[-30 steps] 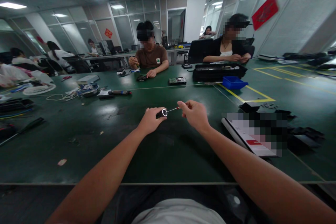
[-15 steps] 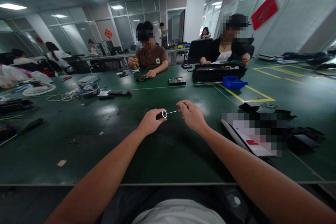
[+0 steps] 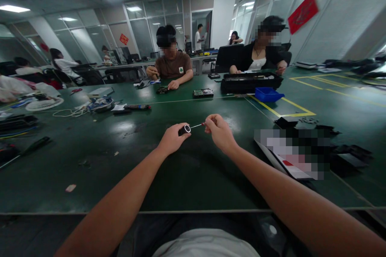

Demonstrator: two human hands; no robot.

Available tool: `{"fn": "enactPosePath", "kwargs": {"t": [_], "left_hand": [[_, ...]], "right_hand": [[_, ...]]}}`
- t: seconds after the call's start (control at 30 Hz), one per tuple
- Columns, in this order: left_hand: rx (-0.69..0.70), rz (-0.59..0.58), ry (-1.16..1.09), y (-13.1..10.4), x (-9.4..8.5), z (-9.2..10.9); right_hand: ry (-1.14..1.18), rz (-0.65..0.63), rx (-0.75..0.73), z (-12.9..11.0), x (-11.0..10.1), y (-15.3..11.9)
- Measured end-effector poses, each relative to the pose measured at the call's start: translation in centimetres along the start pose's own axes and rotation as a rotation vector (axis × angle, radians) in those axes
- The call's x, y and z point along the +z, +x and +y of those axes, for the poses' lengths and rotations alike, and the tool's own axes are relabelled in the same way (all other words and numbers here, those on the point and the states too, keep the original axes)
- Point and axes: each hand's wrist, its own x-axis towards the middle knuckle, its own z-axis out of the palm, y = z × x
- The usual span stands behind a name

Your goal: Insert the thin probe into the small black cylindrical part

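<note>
Over the middle of the green table (image 3: pixel 193 184), my left hand (image 3: pixel 172 140) grips a small black cylindrical part (image 3: pixel 184 129) with a bright ring on its end. My right hand (image 3: pixel 221 132) is closed round the red handle of a thin screwdriver (image 3: pixel 197 125). The metal shaft points left, and its tip is at or very near the ringed end of the black part; whether they touch is too small to tell. Most of the handle is hidden by my right fingers.
A circuit-board device (image 3: pixel 203 93), a long black housing (image 3: pixel 251 82) and a blue tray (image 3: pixel 268 94) stand ahead. Tools and cables (image 3: pixel 101 104) lie left, a white pixelated item (image 3: pixel 283 156) and black pieces right. Two people sit across the table.
My right fingers have curled further round the screwdriver handle, and the black part has shifted slightly left and up. In the background a standing person has moved right.
</note>
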Motion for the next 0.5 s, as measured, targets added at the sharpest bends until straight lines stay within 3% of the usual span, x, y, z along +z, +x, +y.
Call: {"fn": "enactPosePath", "kwargs": {"t": [0.07,0.13,0.23,0.37,0.5], "left_hand": [[0.009,0.030,-0.022,0.02,-0.21,0.26],[0.058,0.051,-0.038,0.01,-0.42,0.55],[0.111,0.020,-0.014,0.00,-0.54,0.74],[0.085,-0.053,0.040,0.10,-0.36,0.59],[0.068,-0.046,0.038,0.16,-0.33,0.64]], "right_hand": [[0.148,0.028,0.069,0.03,0.16,0.10],[0.331,0.054,0.232,0.16,0.13,0.29],[0.472,0.079,0.403,0.48,-0.13,0.66],[0.352,0.129,0.316,0.79,-0.34,0.87],[0.270,0.159,0.196,0.82,-0.14,0.68]]}}
